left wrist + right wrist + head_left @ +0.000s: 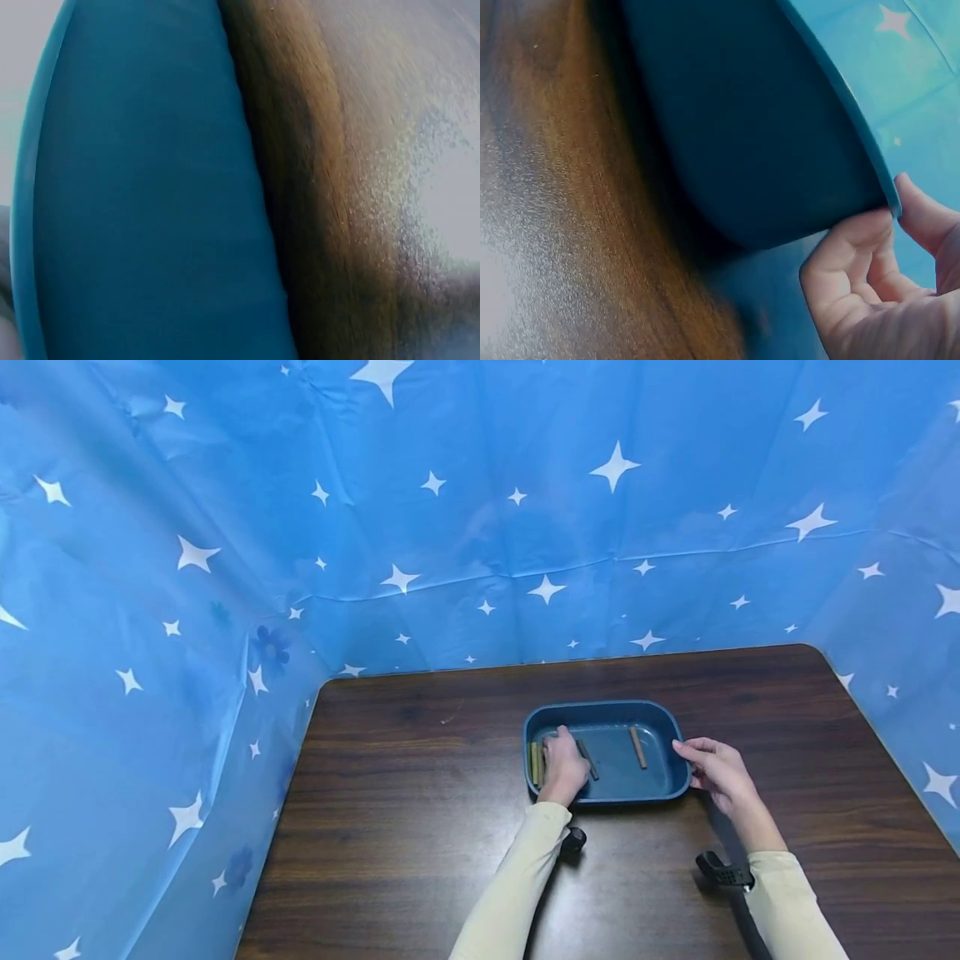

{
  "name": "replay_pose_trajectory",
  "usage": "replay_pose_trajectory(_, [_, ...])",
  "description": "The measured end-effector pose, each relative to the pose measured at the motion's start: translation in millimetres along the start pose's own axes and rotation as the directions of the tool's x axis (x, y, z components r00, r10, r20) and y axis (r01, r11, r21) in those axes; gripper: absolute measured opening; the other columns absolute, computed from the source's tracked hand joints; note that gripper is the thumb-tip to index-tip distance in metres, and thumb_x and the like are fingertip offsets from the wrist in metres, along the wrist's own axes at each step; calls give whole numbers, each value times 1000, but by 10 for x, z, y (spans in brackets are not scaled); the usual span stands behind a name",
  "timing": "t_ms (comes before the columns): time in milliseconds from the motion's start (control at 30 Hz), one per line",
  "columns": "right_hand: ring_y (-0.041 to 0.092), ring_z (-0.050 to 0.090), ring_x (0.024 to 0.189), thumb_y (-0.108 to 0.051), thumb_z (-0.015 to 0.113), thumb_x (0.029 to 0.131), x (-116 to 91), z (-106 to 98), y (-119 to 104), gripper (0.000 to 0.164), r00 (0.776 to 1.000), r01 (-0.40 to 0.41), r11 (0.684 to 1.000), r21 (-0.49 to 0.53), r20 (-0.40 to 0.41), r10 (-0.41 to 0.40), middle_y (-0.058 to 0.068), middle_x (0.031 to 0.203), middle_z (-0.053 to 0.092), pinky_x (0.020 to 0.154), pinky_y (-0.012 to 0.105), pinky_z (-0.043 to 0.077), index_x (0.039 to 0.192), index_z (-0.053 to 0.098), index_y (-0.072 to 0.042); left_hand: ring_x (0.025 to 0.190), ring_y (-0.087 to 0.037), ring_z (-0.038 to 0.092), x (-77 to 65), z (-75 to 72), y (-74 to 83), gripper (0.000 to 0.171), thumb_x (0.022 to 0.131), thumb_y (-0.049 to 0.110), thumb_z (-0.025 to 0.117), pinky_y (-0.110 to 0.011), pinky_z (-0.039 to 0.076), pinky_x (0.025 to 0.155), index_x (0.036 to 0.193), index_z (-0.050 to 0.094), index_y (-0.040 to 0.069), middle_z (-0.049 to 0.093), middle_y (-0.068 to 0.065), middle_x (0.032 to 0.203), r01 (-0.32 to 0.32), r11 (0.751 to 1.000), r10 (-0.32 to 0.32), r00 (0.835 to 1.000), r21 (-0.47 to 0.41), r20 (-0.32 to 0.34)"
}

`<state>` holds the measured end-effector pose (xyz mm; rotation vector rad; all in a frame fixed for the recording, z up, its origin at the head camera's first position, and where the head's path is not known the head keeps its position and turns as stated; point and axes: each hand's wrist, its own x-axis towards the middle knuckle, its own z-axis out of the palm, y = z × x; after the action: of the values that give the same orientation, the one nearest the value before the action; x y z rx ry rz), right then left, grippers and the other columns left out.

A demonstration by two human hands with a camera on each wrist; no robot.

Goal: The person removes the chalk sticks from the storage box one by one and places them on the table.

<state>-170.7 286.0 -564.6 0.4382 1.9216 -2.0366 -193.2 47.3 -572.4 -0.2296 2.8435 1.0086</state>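
Note:
A blue rectangular plastic basin (618, 787) with rounded corners sits on the table and holds several short sticks. My left hand (566, 767) reaches down inside its left part, beside a yellowish stick (534, 763) and others along the left wall. The fingertips are hidden, so whether they hold a stick cannot be told. Just right of that hand lies a dark stick (587, 759), and farther right a brown stick (637, 747). With thumb and curled fingers, my right hand (718, 770) pinches the basin's right rim, as the right wrist view also shows (877, 277).
The dark wood-grain table (405, 793) carries the basin near its middle. Behind and to the left hangs a blue curtain (480, 527) with white stars. Black wrist devices, the left one (573, 840) and the right one (722, 870), show at the cuffs.

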Motion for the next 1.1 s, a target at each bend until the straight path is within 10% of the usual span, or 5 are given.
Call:
replay_pose_trajectory(133, [10, 66, 70, -12, 56, 108, 22, -79, 14, 18, 983, -147, 944, 295, 153, 105, 0, 79, 68, 63, 25, 59, 94, 67, -13, 89, -33, 69, 21, 10, -31, 48, 85, -4, 73, -39, 58, 72, 130, 56, -9, 68, -23, 90, -39, 999, 38, 999, -32, -4])
replay_pose_trajectory(367, [11, 66, 74, -14, 62, 105, 24, -78, -10, 14, 978, -169, 935, 311, 172, 119, -1, 81, 69, 66, 26, 59, 93, 69, -13, 77, -21, 72, 21, -220, -158, 17, 85, -1, 81, -27, 57, 66, 97, 70, -3, 74, -10, 83, -74, 956, 67, 997, -284, -33])
replay_pose_trajectory(600, [10, 66, 73, -15, 64, 104, 1, -112, -38, 18, 985, -151, 938, 311, 130, 116, -2, 80, 68, 65, 26, 59, 87, 70, -14, 74, -16, 70, -50, -518, -211, 25, 96, 2, 72, -34, 63, 67, 120, 68, -5, 72, -10, 93, 127, 659, 56, 974, -741, 218])
replay_pose_trajectory(767, [9, 64, 72, -15, 64, 104, 1, -143, -51, 19, 989, -142, 952, 271, 79, 125, -4, 79, 67, 62, 23, 57, 86, 71, -17, 72, -12, 64, -111, -683, -285, 25, 99, 5, 68, -32, 62, 64, 123, 66, -4, 67, -7, 93, 170, 551, 64, 968, -817, 244])
replay_pose_trajectory(1100, [8, 63, 71, -15, 65, 103, -48, -262, -42, 20, 991, -135, 953, 272, 59, 123, -4, 79, 66, 61, 24, 58, 84, 72, -18, 76, -11, 61, -182, -904, -680, 37, 100, 7, 65, -24, 59, 60, 131, 61, -11, 69, -14, 104, 136, 580, -18, 988, -803, 155])
